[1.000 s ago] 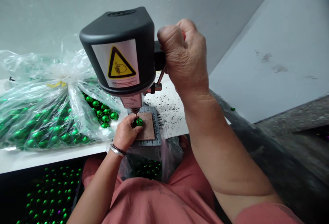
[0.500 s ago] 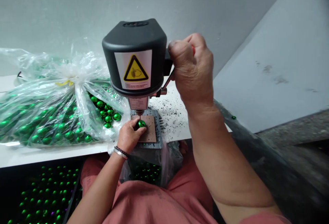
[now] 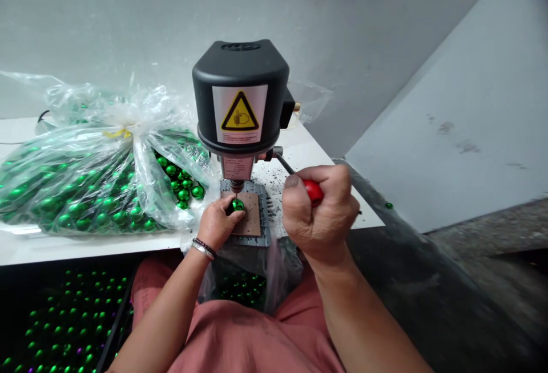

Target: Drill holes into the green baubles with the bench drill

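Observation:
A small bench drill (image 3: 240, 99) with a black hood and a yellow warning label stands on the white table (image 3: 85, 244). My left hand (image 3: 218, 222) pinches a shiny green bead (image 3: 237, 205) on the brown pad (image 3: 250, 219) directly under the drill bit. My right hand (image 3: 319, 213) is a fist wrapped round the red knob of the drill's lever (image 3: 314, 190), which is swung low to the right of the machine. A bracelet sits on my left wrist.
A clear plastic bag (image 3: 85, 173) full of green beads lies on the table to the left, its mouth beside the drill. Dark shavings speckle the table by the drill. More green beads fill a dark bin (image 3: 64, 327) below and a bag (image 3: 244, 282) under the table edge.
My right hand has pulled the lever down from beside the drill's hood to table height. My left hand keeps the bead under the bit.

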### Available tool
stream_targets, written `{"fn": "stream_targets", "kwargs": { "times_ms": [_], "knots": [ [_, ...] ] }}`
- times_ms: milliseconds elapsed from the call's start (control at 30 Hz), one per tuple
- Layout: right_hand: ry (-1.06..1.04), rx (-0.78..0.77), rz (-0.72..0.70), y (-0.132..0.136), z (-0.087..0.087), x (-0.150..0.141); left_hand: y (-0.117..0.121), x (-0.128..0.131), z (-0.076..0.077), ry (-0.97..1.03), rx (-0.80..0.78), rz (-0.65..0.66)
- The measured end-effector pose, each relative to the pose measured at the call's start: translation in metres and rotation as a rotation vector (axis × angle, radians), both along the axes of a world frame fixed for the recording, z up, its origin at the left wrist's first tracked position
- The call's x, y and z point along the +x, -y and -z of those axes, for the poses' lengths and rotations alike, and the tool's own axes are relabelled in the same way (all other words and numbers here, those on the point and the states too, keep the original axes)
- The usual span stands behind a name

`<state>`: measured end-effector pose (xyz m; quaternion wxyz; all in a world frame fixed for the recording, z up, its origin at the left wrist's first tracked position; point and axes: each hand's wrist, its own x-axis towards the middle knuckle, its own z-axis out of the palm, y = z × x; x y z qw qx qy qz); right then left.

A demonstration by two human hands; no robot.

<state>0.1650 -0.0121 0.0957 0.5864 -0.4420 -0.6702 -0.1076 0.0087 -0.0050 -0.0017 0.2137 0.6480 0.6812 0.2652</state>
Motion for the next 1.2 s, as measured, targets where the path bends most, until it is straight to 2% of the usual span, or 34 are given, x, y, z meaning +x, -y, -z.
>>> {"fn": "stream_targets", "kwargs": {
  "times_ms": [400,533,600,700,800,900,933,1033,1100,1133,1200],
  "knots": [
    [-0.095,0.058,-0.025,0.001,0.026,-0.005,0.002,-0.001,0.003,0.007,-0.008,-0.023],
    [-0.169,0.026,-0.134,0.001,0.044,-0.007,0.003,-0.002,0.001,0.031,-0.013,-0.021],
    [-0.2,0.01,-0.195,0.001,0.047,-0.008,0.003,-0.002,0.002,0.039,-0.012,-0.02],
    [-0.22,0.058,-0.147,-0.002,0.029,-0.01,0.002,-0.001,0.003,0.04,-0.008,-0.016],
    [-0.223,0.071,-0.015,-0.015,-0.011,-0.013,0.001,0.001,0.002,0.034,-0.007,-0.031],
    [-0.244,-0.061,-0.02,-0.034,-0.047,-0.015,0.009,-0.003,-0.005,0.048,0.001,-0.056],
    [-0.255,-0.098,-0.036,-0.04,-0.055,-0.015,0.014,-0.006,-0.009,0.066,-0.007,-0.013],
    [-0.281,-0.182,-0.087,-0.05,-0.063,-0.014,0.034,-0.022,-0.024,0.148,-0.125,0.296],
    [-0.295,-0.206,-0.096,-0.051,-0.061,-0.013,0.043,-0.034,-0.031,0.195,-0.186,0.42],
    [-0.304,-0.209,-0.097,-0.051,-0.06,-0.014,0.045,-0.039,-0.034,0.206,-0.173,0.401],
    [-0.325,-0.214,-0.104,-0.05,-0.057,-0.014,0.039,-0.05,-0.035,0.176,-0.072,0.219]
  ]
}}
